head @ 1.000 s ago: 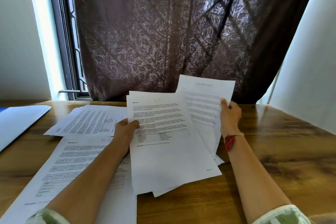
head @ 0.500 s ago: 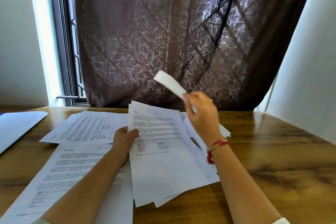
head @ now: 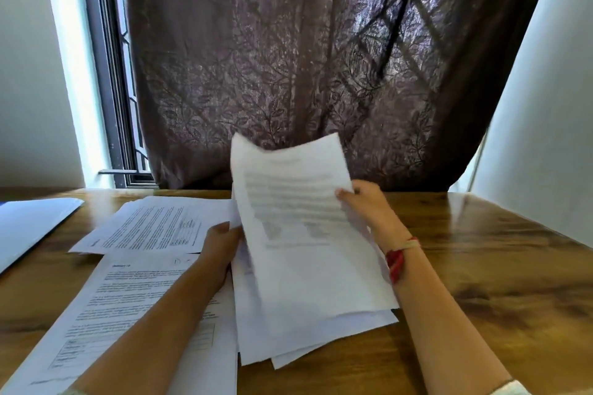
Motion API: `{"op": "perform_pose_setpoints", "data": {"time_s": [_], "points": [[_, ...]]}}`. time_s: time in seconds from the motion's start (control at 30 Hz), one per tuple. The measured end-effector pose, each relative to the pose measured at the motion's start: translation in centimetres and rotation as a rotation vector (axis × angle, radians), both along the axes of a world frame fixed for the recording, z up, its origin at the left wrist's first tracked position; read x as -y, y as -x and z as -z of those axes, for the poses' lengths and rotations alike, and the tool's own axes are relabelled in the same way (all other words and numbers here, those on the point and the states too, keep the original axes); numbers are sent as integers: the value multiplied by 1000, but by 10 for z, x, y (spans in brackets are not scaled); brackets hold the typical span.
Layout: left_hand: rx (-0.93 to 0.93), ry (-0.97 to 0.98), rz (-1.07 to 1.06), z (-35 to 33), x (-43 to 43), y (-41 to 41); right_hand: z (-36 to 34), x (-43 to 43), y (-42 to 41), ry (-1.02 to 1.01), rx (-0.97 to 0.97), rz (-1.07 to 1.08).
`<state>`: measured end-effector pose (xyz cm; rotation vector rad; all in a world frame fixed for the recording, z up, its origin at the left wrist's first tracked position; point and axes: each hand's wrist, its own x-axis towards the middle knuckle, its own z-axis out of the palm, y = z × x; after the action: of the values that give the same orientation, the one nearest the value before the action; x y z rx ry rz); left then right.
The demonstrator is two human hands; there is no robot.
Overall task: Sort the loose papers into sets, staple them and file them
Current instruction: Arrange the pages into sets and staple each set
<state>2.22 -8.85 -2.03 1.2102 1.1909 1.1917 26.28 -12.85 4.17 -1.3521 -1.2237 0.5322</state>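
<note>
So this is clearly the sorting bit, nowhere near stapling yet. The middle stack [head: 321, 330] of loose papers sits on the wooden surface [head: 497, 266], fanned out a little at its near corner. The right hand [head: 362, 205] has its grip pinched on the right edge of the top sheet [head: 298, 218], which is lifted off the middle stack and tilted up toward the curtain [head: 288, 58]. It's blurred, so I can't read a word of it. The left hand [head: 221, 244] has its grip clamped on the left edge of the middle stack, thumb on top and fingers hidden underneath as far as I can tell.

Just left of the middle stack there are two piles that look sorted: a near pile [head: 138, 298] under the left forearm and a far pile [head: 160, 224] beyond it. Well to the left of the middle stack lies a blue folder [head: 29, 228]. No stapler in sight.

My guess for the next move: check the heading, then carry the top sheet over to whichever pile matches, with the left hand pinning the rest so nothing slides.
</note>
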Motion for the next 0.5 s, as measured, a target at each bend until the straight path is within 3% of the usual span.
{"op": "perform_pose_setpoints", "data": {"time_s": [0.1, 0.17, 0.23, 0.37, 0.5], "points": [[11, -28, 5, -3, 4, -2, 18, -4, -8, 281, 93, -129], [15, -13, 15, -5, 7, -2, 25, -12, -12, 393, 299, -17], [22, 10, 31, -6, 8, -1, 28, -16, -12, 460, 359, 79], [31, 34, -6, -7, 7, -3, 27, -11, -3, 483, 355, 122], [18, 30, 25, -6, 8, -4, 23, -5, 10, 431, 293, -2]]}}
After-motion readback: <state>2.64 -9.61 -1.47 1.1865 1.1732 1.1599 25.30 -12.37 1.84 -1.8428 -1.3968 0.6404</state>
